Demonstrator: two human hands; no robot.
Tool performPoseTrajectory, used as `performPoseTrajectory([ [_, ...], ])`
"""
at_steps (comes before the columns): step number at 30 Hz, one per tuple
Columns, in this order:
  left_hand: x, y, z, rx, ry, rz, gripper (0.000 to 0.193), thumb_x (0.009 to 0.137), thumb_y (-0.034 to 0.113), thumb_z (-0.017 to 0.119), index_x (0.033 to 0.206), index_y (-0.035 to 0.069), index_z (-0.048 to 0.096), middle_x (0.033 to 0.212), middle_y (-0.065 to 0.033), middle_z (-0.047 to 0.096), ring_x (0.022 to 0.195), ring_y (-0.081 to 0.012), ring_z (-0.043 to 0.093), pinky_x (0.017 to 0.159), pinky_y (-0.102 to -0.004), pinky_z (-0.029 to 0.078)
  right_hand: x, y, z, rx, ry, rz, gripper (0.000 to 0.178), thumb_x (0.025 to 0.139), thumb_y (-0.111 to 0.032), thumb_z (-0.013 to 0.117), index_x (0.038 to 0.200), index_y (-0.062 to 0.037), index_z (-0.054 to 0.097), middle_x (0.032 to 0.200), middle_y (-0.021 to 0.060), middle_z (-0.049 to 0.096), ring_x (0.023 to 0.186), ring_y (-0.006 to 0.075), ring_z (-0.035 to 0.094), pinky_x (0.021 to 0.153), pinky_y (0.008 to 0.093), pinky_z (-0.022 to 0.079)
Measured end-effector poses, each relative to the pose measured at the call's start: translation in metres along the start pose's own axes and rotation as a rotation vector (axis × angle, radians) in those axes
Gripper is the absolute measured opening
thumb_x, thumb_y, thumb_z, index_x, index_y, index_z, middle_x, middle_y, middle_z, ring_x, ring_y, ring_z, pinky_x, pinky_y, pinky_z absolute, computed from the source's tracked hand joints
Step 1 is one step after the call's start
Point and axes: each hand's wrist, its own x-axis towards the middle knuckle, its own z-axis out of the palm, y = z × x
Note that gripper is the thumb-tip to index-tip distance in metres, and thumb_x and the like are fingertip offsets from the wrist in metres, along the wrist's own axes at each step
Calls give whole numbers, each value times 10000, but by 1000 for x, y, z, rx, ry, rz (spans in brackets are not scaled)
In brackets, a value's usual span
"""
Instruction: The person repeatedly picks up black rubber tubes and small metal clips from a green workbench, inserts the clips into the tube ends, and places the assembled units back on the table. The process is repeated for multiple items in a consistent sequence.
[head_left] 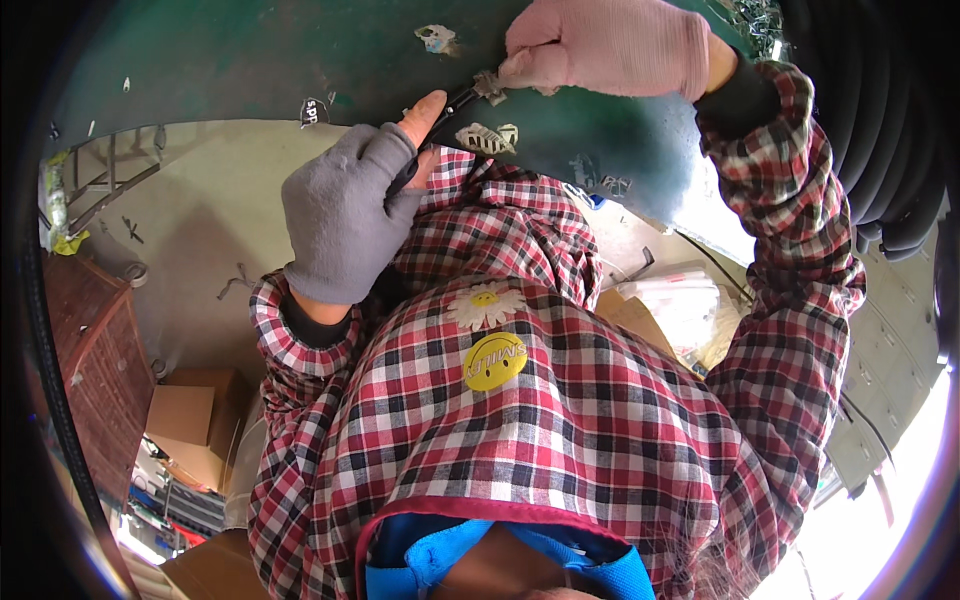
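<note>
Green, scuffed metal fills the top of the view: a curved painted panel (pixel 250 60) with chipped patches and scraps of white sticker residue (pixel 487 138) clinging near its lower edge. Both hands are raised to that edge. The left hand (pixel 345 215), in a grey fingerless glove with the bare thumb stretched upward, is closed around the handle of a slim dark scraping tool (pixel 445 110); the tool slants up and to the right from the fist, its tip meeting the panel at a torn scrap of label (pixel 489 86). The right hand (pixel 610 45), in a pink glove, is clenched with its fingertips pinching that same scrap, right against the tool's tip, close to the panel's lower edge near the middle of the view.

Red, white and black checked sleeves (pixel 790 250) cover both forearms, and the same checked cloth spreads across the centre of the view, carrying a white daisy patch (pixel 486 303) and a round yellow badge (pixel 494 361) just below it. Cardboard boxes (pixel 190 425) sit at lower left beside a dark brown woven surface (pixel 95 370). A black ribbed hose (pixel 880 110) curves down the upper right corner.
</note>
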Motion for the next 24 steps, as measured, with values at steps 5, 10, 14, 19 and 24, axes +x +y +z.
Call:
performPoseTrajectory([
  [5, 5, -6, 4, 4, 19, 19, 511, 864, 147, 764, 1353, 257, 665, 738, -64, 592, 586, -222, 575, 545, -354, 463, 15, 1, -20, 280, -208, 157, 313, 963, -324, 627, 897, -44, 751, 786, 43, 744, 724, 168, 683, 701, 334, 524],
  [10, -3, -32, -2, -67, 88, -81, 470, 902, 122, 729, 1358, 211, 656, 851, -99, 680, 676, -216, 654, 625, -335, 506, 7, 64, -28, 320, -194, 247, 348, 975, -348, 651, 829, -47, 747, 642, -30, 592, 598, 86, 540, 558, 260, 429],
  [14, -21, -53, -39, -15, -22, -160, 480, 974, 74, 620, 1447, 116, 551, 1088, -96, 708, 849, -154, 671, 764, -293, 525, -18, 74, 0, 4, 566, 228, 348, 994, -326, 616, 800, -62, 732, 668, 29, 679, 603, 193, 628, 599, 348, 508],
  [19, -91, -53, -137, -510, 302, -704, 471, 978, 92, 586, 1443, 44, 525, 1064, -26, 612, 697, -15, 428, 589, -159, 332, -10, 11, 61, -304, 1227, 49, 246, 796, -191, 764, 1022, -110, 710, 989, 101, 687, 919, 319, 659, 814, 418, 557],
  [24, -196, -89, -278, -232, 626, -288, 626, 1023, 401, 529, 1531, 67, 379, 1252, -75, 592, 693, -78, 501, 593, -227, 401, 21, -21, 163, 600, 234, -253, 566, 965, -571, 594, 1162, -47, 675, 1045, 185, 707, 924, 364, 685, 826, 451, 547],
])
